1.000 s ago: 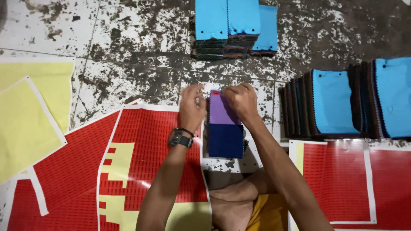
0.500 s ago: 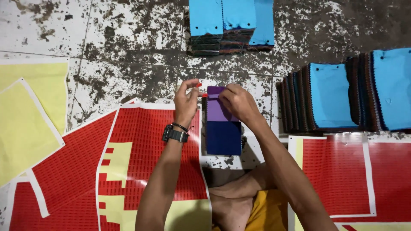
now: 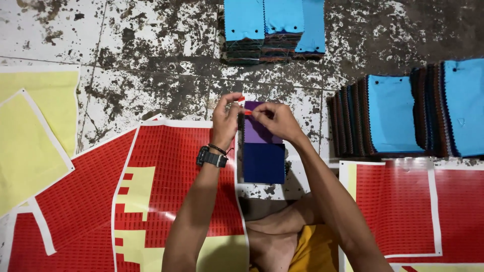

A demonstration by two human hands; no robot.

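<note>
- left hand (image 3: 225, 122): fingers curled, thumb and forefinger pinching a small red strip (image 3: 241, 99) at the fingertips, just above the top left corner of the swatch stack
- right hand (image 3: 276, 121): fingers bent, thumb and forefinger pinching a second bit of red strip (image 3: 247, 112), fingertips pointing left toward the left hand; palm lies over the purple swatch
- the two sets of fingertips are near each other, the left ones a little higher; cannot tell whether the two red bits are one piece
- swatch stack (image 3: 262, 146): flat on the floor directly under and below both hands; purple piece (image 3: 256, 132) under the right fingers, dark blue piece (image 3: 263, 162) below it toward the wrists
- black wristwatch (image 3: 212, 157) on the left wrist, below the left fingers
- red sticker sheet (image 3: 166, 191) under the left forearm, left of the stack
- another red sheet (image 3: 403, 206) to the right of the right arm
- yellow sheets (image 3: 30, 136) well left of the left hand
- blue-topped fabric pile (image 3: 272, 25) above the fingers, well apart
- row of blue-faced swatch bundles (image 3: 393, 113) to the right of the right hand, apart
- stained floor (image 3: 151, 75) under it all
</note>
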